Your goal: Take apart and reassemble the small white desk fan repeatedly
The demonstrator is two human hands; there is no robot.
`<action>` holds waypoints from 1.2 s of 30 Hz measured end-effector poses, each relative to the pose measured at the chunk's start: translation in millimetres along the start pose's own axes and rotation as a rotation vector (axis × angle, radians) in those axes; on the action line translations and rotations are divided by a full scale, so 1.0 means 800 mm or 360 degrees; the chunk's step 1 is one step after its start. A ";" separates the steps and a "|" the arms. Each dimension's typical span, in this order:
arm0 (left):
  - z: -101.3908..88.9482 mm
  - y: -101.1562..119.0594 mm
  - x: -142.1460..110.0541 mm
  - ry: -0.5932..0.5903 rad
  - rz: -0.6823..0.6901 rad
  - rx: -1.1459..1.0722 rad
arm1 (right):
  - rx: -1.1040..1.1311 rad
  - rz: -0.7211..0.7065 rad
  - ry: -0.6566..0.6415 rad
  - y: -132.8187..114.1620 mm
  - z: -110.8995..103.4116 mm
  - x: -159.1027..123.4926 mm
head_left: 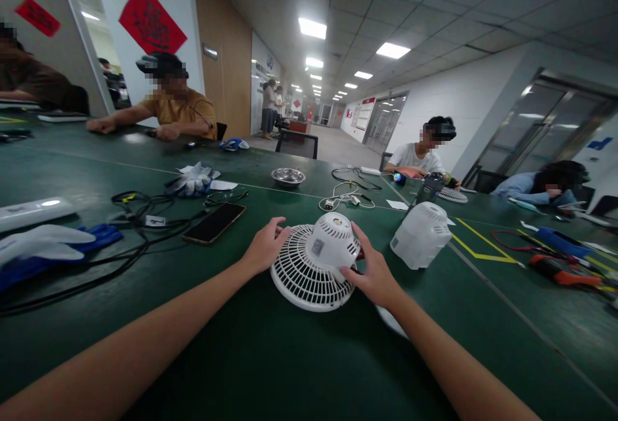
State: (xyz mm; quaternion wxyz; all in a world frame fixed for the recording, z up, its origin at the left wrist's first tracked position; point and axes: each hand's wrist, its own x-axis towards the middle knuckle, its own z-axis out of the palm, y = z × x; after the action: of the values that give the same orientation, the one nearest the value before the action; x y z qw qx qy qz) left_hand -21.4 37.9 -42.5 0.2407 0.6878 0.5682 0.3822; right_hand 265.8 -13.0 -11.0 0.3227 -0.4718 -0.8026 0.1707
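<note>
A small white fan lies face down on the green table, its round grille flat and its motor housing pointing up. My left hand grips the grille's left rim with curled fingers. My right hand holds the right side of the housing and grille, fingers closed around it. A second white fan part stands just right of the fan, untouched.
A black phone, tangled black cables, white and blue gloves lie left. A metal bowl and white cable sit behind. Other people sit at the far left and right. Tools lie right.
</note>
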 end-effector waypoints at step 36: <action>0.009 0.003 -0.004 -0.0316 -0.0028 -0.1009 | 0.1935 0.0815 -0.0016 0.002 0.024 0.004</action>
State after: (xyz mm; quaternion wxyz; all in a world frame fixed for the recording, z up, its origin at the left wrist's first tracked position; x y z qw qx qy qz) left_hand -14.1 35.2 -45.9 0.5001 0.6077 0.4006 0.4692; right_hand 252.3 -8.9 -24.7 0.4771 -0.3807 -0.4271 0.6671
